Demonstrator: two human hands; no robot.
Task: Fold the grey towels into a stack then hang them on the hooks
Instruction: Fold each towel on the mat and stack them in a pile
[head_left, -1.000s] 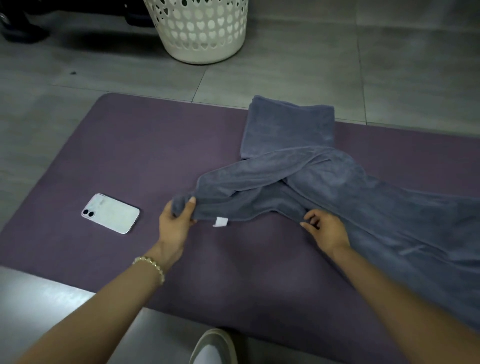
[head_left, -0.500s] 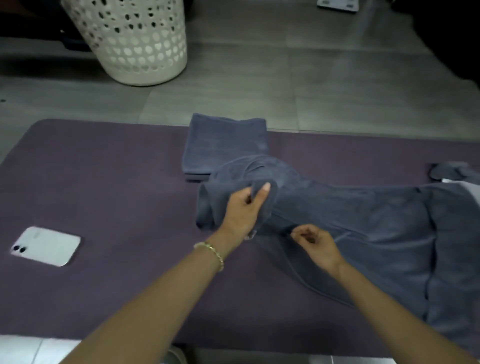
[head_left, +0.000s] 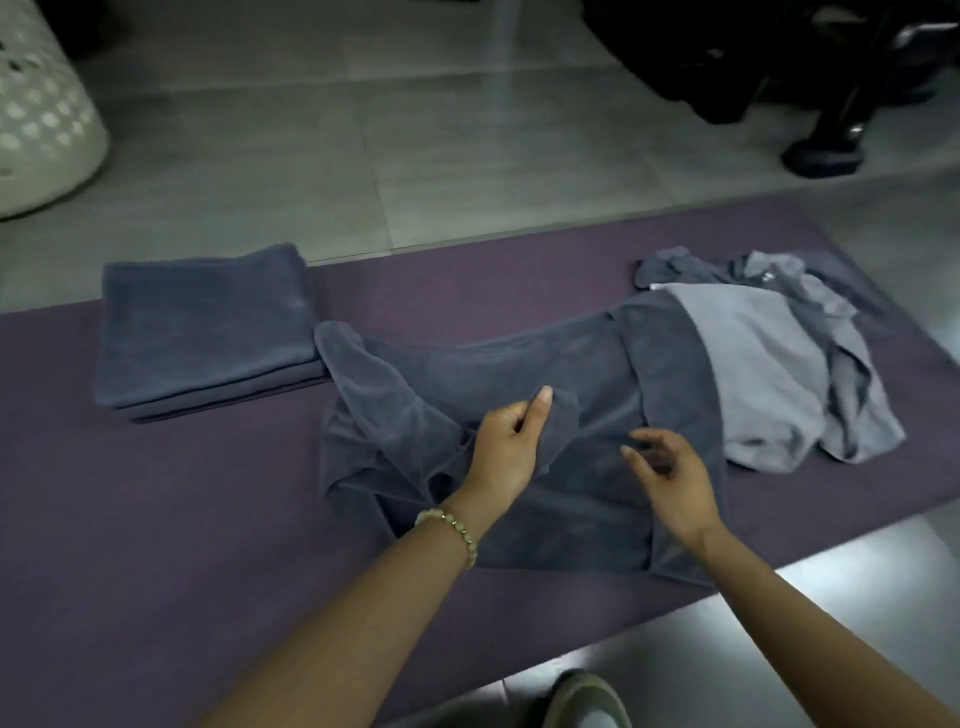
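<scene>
While the left hand (head_left: 506, 449) pinches a fold of the dark grey terry towel (head_left: 519, 364) on the purple mat (head_left: 156, 519), right hand (head_left: 672, 483) hovers just right of it, fingers loosely spread, empty.

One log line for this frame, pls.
step: folding | left hand: grips towel edge | right hand: open above towel | folded stack: left on mat | unfolded pile: right
</scene>
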